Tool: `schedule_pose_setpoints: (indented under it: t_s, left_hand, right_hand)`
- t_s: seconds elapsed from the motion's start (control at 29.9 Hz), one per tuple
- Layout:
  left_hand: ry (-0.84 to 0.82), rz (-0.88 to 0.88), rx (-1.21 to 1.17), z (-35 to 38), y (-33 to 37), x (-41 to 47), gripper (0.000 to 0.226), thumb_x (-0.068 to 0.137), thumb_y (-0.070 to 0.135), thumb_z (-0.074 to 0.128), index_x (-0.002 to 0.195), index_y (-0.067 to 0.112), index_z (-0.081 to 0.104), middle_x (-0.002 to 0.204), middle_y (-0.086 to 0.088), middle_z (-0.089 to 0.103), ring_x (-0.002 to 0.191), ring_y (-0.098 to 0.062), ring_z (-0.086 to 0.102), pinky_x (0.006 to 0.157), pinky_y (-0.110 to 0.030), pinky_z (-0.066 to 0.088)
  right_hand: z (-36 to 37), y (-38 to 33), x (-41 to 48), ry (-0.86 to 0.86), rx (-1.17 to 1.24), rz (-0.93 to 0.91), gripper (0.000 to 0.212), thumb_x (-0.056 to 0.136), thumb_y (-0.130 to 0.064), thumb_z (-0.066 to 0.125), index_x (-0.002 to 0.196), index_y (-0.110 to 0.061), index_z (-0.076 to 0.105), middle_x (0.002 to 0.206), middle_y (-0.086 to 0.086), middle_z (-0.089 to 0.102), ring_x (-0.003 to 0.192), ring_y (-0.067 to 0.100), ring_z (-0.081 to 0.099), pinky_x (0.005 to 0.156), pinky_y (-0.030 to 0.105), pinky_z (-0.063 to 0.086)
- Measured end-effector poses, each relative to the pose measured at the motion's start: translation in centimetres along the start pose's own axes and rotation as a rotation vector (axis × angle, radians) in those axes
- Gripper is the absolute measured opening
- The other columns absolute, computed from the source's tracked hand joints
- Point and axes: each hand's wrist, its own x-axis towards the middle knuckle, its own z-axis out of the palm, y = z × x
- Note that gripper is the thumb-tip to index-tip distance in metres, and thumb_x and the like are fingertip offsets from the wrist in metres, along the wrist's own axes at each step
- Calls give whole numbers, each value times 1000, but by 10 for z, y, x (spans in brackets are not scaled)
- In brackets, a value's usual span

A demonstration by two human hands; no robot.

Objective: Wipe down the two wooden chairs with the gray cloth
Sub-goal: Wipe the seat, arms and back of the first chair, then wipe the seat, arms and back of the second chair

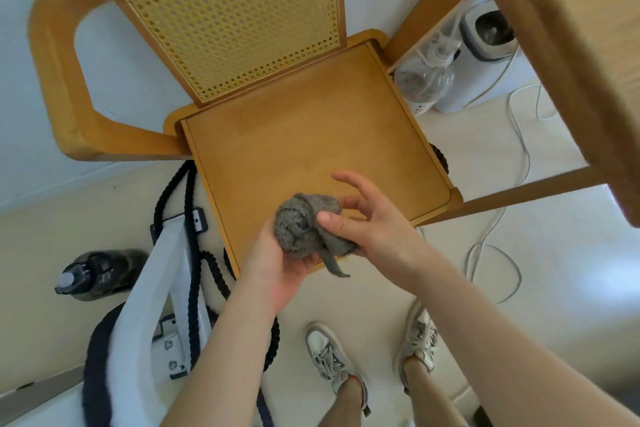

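A wooden chair (311, 135) with a cane-weave back (235, 17) and curved armrests stands in front of me, its seat bare. Over the seat's front edge I hold the gray cloth (304, 225), bunched into a ball with one tail hanging down. My left hand (277, 263) cups the cloth from below. From the right, my right hand (367, 218) pinches a fold of it between thumb and fingers, the other fingers spread. A second wooden piece of furniture (568, 55) fills the upper right; how much of it is a chair I cannot tell.
A dark bottle (100, 274) lies on the floor at left, beside a white frame (145, 315) wound with black rope (192, 253). White appliances (485, 35), a clear bag and loose cables (498, 218) sit right of the chair. My shoes (332, 357) stand below.
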Motion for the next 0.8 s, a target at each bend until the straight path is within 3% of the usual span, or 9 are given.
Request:
schedule_pose_setpoints:
  t_s: [0.07,0.13,0.27,0.33,0.4,0.5,0.6,0.7,0.8]
  left_hand:
    - [-4,47,48,32,5,-7,44,100,33,36,118,1,61,116,-23,65,111,-42,59,98,-61,43]
    - [22,85,91,67,11,-18,46,99,39,41,113,2,64,110,-22,68,107,-40,63,93,-57,46]
    - [-58,126,186,139,25,-45,60,83,58,51,113,9,66,110,-15,70,104,-29,66,92,-48,50]
    - [-119,138,221,172,26,-58,57,80,48,63,121,9,61,117,-17,67,106,-31,64,92,-47,50]
    - [-162,178,233,201,27,-71,38,82,23,63,117,8,58,106,-17,67,90,-28,65,75,-41,54]
    - [-215,230,320,250,26,-94,30,85,1,43,111,-1,59,96,-21,65,82,-28,63,66,-39,56]
    - [-176,302,455,295,17,-107,29,92,3,39,111,-5,60,98,-25,66,84,-29,63,70,-39,55]
    - [-194,306,473,331,8,-116,27,97,12,42,108,0,63,94,-19,69,85,-30,64,71,-40,53]
    - [-361,193,472,369,-7,-124,33,101,25,42,114,4,63,110,-22,68,98,-34,65,85,-47,51]
  right_hand:
    - [-17,-24,-14,-28,-45,-63,70,73,-24,82,130,-42,46,123,4,53,107,25,64,81,41,59]
    - [-37,-47,-28,16,-95,-104,62,78,-16,79,126,-36,46,119,2,56,102,24,65,72,39,60]
    - [-75,-88,-53,297,-265,-265,9,92,-23,61,101,-23,60,97,2,68,86,17,67,68,35,56]
    - [-98,-110,-71,398,-336,-343,20,98,-25,52,90,-12,65,78,-4,65,74,10,61,70,32,52]
    - [-122,-131,-90,451,-397,-359,38,100,-27,45,79,0,59,65,-1,53,63,11,50,62,34,43]
    - [-157,-158,-126,363,-126,-240,45,100,-41,43,86,-4,65,79,12,69,67,18,62,55,34,51]
    - [-196,-175,-161,146,217,-64,38,87,-53,58,101,-18,65,93,15,73,71,20,67,54,26,50]
    - [-236,-176,-188,2,385,-126,47,78,-24,75,120,-14,57,103,10,69,93,23,64,76,33,50]
    - [-273,-173,-209,176,441,-212,40,81,-2,69,120,-6,59,100,13,70,87,22,68,72,28,56]
